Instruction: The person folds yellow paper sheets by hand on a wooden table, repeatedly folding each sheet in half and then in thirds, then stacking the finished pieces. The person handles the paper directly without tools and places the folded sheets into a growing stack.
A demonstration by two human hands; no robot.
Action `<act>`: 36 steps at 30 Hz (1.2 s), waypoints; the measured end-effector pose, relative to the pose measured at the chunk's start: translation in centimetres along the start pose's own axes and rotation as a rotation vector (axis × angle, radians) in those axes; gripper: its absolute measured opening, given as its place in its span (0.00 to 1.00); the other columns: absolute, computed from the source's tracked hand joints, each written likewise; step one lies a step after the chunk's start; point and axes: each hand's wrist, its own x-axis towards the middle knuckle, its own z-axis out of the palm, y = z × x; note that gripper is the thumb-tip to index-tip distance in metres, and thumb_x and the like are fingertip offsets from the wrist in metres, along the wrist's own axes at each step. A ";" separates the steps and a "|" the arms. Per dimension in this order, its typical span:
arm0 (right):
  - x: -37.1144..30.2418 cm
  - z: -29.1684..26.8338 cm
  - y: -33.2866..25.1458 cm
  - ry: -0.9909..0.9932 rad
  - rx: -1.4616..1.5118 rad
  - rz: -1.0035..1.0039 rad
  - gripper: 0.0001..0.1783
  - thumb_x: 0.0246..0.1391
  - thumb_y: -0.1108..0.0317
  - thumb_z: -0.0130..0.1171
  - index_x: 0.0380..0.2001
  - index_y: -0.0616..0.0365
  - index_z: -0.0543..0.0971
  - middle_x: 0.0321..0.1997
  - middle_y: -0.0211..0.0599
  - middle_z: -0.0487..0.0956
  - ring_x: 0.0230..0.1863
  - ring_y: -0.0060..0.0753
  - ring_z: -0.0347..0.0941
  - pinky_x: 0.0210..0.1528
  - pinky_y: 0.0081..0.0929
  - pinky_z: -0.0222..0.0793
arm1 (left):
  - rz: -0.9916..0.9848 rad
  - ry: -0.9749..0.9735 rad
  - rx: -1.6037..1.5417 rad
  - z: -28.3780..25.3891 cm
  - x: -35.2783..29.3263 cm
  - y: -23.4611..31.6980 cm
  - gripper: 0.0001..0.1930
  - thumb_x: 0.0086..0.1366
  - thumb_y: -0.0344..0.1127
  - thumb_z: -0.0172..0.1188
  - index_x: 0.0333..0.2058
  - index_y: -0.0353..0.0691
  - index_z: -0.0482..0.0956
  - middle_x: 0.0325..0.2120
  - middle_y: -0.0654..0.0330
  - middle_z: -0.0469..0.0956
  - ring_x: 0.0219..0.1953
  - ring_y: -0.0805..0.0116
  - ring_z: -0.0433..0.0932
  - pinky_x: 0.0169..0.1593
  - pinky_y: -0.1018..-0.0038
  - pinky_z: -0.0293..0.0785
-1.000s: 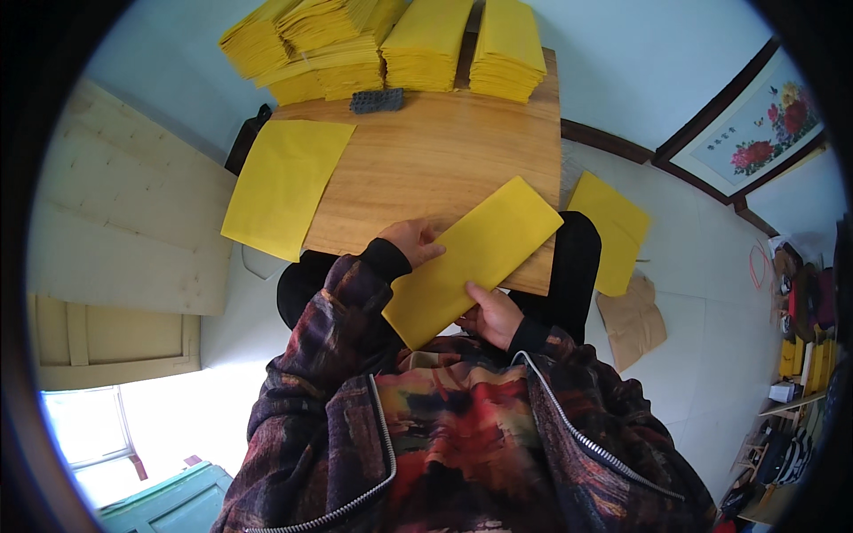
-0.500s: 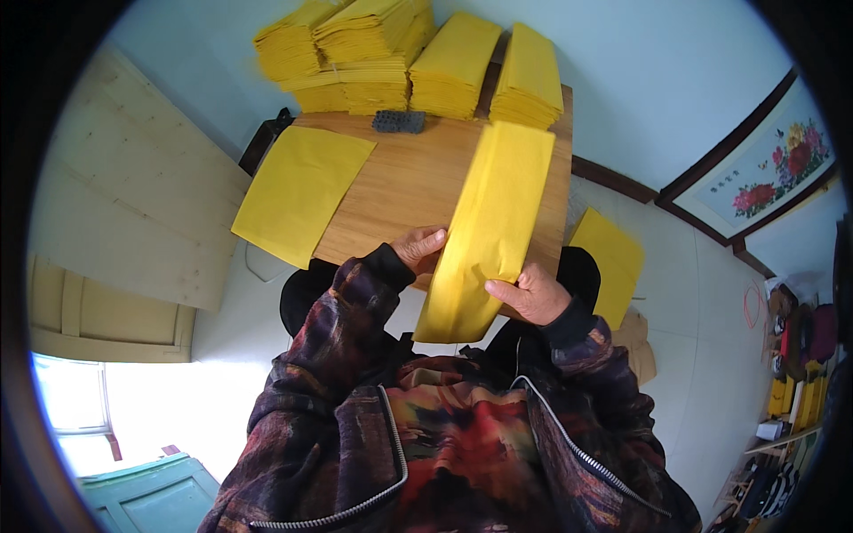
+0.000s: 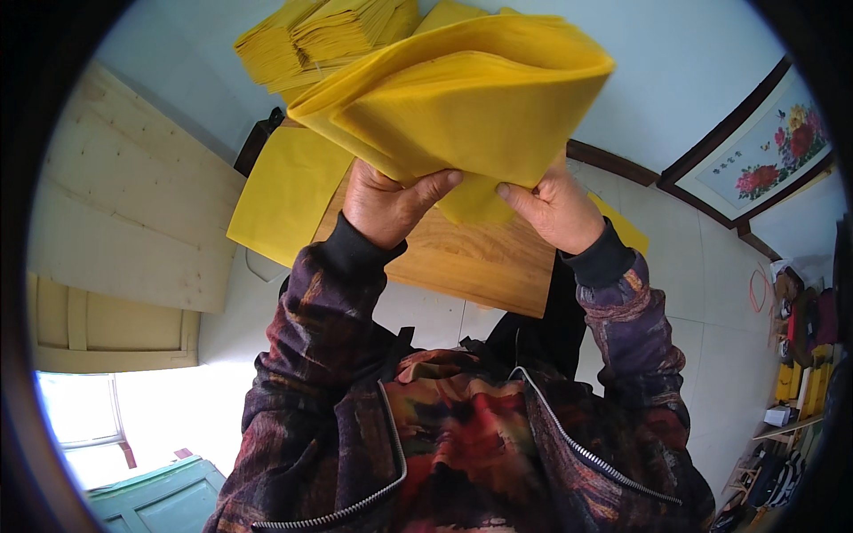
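A folded bundle of yellow paper sheets (image 3: pixel 489 124) is held up over the wooden table (image 3: pixel 480 266). Its layers bow apart at the top, leaving a gap between them. My left hand (image 3: pixel 384 202) grips its lower left part, thumb on the near face and fingers mostly hidden behind. On the lower right, my right hand (image 3: pixel 562 211) pinches it the same way. A yellow flap hangs below, between the thumbs. Under my left hand's side, a flat yellow sheet (image 3: pixel 283 195) lies on the table's left end, reaching past the front edge.
Stacks of folded yellow paper (image 3: pixel 342 40) stand along the table's back, partly hidden by the raised bundle. More yellow paper (image 3: pixel 625 226) shows low at the right. Pale wooden boards (image 3: pixel 129 186) lean at the left; a framed flower picture (image 3: pixel 760 164) is at the right.
Both hands have moved up and away from my body, lifting the yellow bundle. It has turned from lengthwise to crosswise, its layers now spread. The dark grey block on the table is hidden.
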 end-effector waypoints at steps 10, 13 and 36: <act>-0.1 1.7 3.9 0.093 0.160 0.249 0.09 0.54 0.74 0.56 0.38 0.65 0.79 0.34 0.32 0.82 0.35 0.18 0.74 0.39 0.21 0.70 | -0.301 0.003 -0.091 1.0 0.6 -7.1 0.11 0.57 0.25 0.64 0.41 0.34 0.79 0.37 0.62 0.81 0.39 0.77 0.76 0.43 0.77 0.74; 0.1 1.6 3.9 0.108 0.203 0.237 0.10 0.54 0.73 0.57 0.39 0.64 0.79 0.34 0.33 0.82 0.35 0.19 0.74 0.39 0.21 0.70 | -0.262 0.001 -0.090 0.7 1.1 -7.2 0.11 0.58 0.26 0.64 0.41 0.34 0.79 0.36 0.62 0.81 0.38 0.76 0.77 0.42 0.77 0.74; -2.4 6.3 5.3 0.191 0.544 0.359 0.11 0.54 0.73 0.57 0.41 0.64 0.78 0.38 0.31 0.80 0.36 0.20 0.74 0.39 0.20 0.69 | -0.599 -0.152 -0.134 -2.1 0.9 -8.1 0.16 0.56 0.28 0.66 0.43 0.32 0.78 0.37 0.61 0.81 0.37 0.74 0.78 0.43 0.76 0.74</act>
